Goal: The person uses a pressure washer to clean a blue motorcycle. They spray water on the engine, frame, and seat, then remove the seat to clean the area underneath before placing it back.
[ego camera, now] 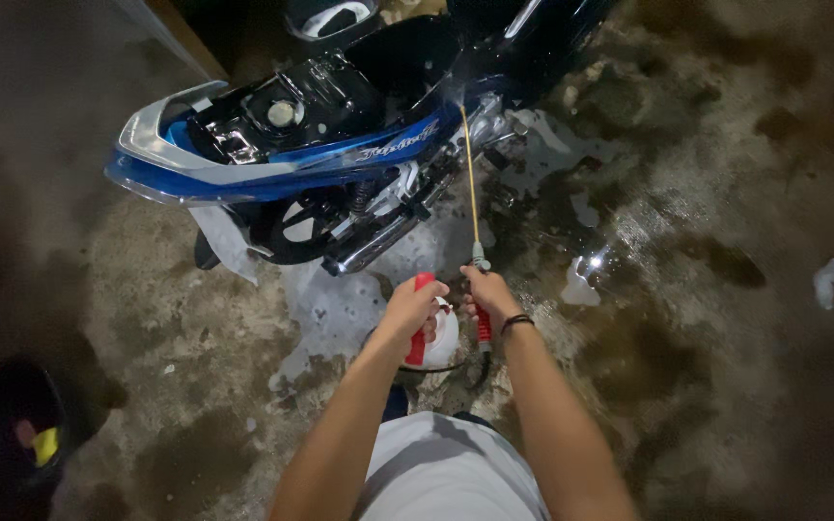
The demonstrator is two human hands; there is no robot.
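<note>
Pressure sprayer, white tank with red pump handle, low before the person: left hand closed on handle; likely heavy with liquid, slippery wet. Right hand fingers wrapped round red-gripped spray wand, thin, stiff, aimed at blue motorcycle on wet floor.

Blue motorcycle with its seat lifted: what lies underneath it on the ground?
Under the blue motorcycle, white foam patches spread over wet concrete floor. The ground directly beneath its black rear wheel is hidden.

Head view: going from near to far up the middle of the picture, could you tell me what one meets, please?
White shirt → left hand on the red pump handle and right hand on the spray trigger → thin brass wand → blue motorbike.
</note>
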